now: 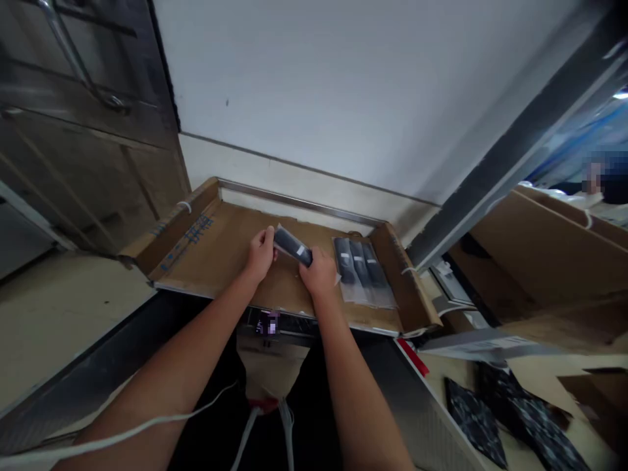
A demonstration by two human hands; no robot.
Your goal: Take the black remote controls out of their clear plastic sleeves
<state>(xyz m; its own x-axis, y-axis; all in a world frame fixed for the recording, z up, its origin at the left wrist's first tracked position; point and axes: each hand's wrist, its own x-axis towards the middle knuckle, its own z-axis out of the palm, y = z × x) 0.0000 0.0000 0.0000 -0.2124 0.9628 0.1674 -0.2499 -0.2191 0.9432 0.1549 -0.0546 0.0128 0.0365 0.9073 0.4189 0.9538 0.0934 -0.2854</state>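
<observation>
White wall (318, 85) at back. Cardboard tray (235, 229) in front, sides raised. Three dark packets (363, 271) lie side by side at its right end. Blue handwriting (189, 241) on the left side. Right hand (320, 271) grips, left hand (261, 254) pinches, opposite ends of a single packet (289, 241), tilted, over mid-tray. White label (301, 250) faces up.

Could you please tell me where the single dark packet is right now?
In the head view, the dark packet is near the middle, held by the left hand and the right hand over the cardboard tray, left of the three similar packets.
</observation>
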